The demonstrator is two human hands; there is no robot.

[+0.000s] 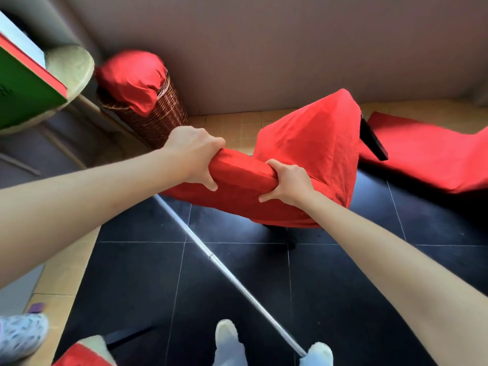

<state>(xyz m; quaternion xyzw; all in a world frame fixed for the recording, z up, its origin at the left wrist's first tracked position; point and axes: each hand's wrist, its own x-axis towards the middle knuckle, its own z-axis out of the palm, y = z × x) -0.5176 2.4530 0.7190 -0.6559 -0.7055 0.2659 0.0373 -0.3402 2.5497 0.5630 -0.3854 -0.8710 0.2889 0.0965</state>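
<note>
- Red fabric covers the chair [303, 143], which is tilted over the dark tiled floor [132, 273] in the middle of the view, near the wall.
- Left grip [194, 154] is curled round the far end of the chair's padded, cloth-wrapped edge, with the fingers over the top and the thumb beneath.
- Right grip [287, 182] clasps the same padded edge a little further along, with the thumb on top and the fingers wrapped below; the two are near each other but apart.
- One black leg [373, 141] sticks out behind the chair's upper right corner.
- A silver metal pole [224, 270] runs slantwise over the floor and passes under the chair.
- A wicker basket [158, 114] heaped with red cloth [132, 75] stands left of the chair, by the wall.
- Another red-covered piece [422, 154] lies on the floor to the right.
</note>
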